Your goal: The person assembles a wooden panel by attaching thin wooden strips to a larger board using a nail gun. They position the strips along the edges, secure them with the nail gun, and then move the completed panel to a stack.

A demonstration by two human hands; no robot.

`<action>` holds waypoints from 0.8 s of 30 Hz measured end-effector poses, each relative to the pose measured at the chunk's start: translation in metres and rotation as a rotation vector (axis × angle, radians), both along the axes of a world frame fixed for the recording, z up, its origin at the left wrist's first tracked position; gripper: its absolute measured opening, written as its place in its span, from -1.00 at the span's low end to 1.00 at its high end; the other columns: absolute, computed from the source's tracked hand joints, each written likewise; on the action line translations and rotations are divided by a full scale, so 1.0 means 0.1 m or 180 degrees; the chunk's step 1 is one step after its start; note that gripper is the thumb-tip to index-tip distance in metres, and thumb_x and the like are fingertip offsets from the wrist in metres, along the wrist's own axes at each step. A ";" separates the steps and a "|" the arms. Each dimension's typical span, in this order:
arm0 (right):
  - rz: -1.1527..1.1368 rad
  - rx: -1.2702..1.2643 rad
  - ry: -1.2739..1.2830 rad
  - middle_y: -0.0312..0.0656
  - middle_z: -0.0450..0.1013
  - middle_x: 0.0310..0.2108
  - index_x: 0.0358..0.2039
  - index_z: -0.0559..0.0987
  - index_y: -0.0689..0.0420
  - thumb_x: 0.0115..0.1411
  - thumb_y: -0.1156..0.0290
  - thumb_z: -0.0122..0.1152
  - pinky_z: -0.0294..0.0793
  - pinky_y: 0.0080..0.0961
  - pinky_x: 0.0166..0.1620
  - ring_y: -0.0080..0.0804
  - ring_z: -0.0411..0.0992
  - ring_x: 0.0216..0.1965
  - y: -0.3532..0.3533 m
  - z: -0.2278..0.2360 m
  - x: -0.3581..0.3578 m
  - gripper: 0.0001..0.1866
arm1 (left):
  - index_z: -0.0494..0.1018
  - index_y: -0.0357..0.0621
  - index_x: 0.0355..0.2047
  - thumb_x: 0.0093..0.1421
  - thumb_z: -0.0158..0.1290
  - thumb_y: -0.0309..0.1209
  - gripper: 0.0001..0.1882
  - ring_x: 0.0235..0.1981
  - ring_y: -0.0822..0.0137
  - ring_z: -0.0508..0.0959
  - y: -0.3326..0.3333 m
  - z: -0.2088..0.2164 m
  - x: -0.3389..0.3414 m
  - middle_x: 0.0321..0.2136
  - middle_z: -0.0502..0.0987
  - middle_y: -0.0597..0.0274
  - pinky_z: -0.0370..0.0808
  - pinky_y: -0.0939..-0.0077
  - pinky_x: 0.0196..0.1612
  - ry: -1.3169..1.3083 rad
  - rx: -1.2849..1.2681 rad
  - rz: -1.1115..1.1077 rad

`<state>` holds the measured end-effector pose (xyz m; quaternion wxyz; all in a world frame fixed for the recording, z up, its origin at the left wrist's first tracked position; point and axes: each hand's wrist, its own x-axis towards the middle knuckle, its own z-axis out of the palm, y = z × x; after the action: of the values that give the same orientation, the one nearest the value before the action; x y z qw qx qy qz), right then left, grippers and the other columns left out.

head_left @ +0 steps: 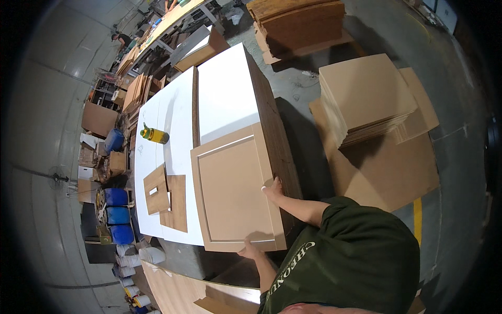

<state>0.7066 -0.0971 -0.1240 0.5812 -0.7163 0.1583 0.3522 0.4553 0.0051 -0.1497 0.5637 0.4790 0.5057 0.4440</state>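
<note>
A tan, frame-and-panel cabinet door (232, 193) lies tilted across the near end of the white-topped stack, over its edge. My right hand (274, 189) grips the door's right edge, with something white on a fingertip. My left hand (252, 250) holds the near edge by the lower corner; its fingers partly disappear beneath. To the door's left, two brown wood-grain pieces (177, 206) lie overlapped on the white surface (178, 104). A yellow bottle with a green cap (155, 134) stands farther back.
Stacked tan boards (366, 99) sit on a larger sheet (402, 175) at right. Brown boards (303, 26) are piled at the far side. Blue drums (117, 215) and white buckets (151, 255) line the left. A pale board (178, 288) lies nearby. Someone (123, 41) is far off.
</note>
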 end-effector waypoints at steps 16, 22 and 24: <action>0.0162 0.0188 -0.0326 0.20 -0.35 0.36 0.31 -0.38 0.34 0.03 0.29 0.24 -0.29 -0.22 0.40 0.04 -0.36 0.40 0.01 -0.01 -0.06 0.13 | 0.16 -0.23 -0.01 -0.12 0.18 -0.57 -0.36 -0.18 0.03 0.52 -0.03 0.37 0.14 -0.12 0.41 -0.04 0.59 0.07 -0.25 0.0516 -0.0670 0.0364; 0.0078 0.0075 -0.0252 0.26 -0.19 0.33 0.30 -0.21 0.39 -0.04 0.27 0.29 -0.17 -0.21 0.39 0.08 -0.23 0.38 0.02 -0.07 -0.09 0.09 | 0.14 -0.24 0.08 -0.09 0.16 -0.56 -0.31 -0.13 0.02 0.51 0.01 0.29 0.07 -0.03 0.38 -0.06 0.58 0.09 -0.20 0.0746 -0.0647 0.0440; 0.0104 0.0087 -0.0206 0.25 -0.20 0.34 0.31 -0.22 0.38 -0.03 0.27 0.28 -0.18 -0.21 0.39 0.08 -0.24 0.38 -0.01 -0.13 -0.11 0.09 | 0.17 -0.21 0.05 -0.09 0.16 -0.55 -0.34 -0.16 0.06 0.52 -0.04 0.29 0.10 -0.09 0.43 -0.02 0.59 0.11 -0.22 0.0751 -0.0604 0.0496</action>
<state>0.6953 -0.0977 -0.1367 0.5899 -0.7218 0.1228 0.3404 0.4649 0.0008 -0.1203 0.5069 0.4318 0.6436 0.3774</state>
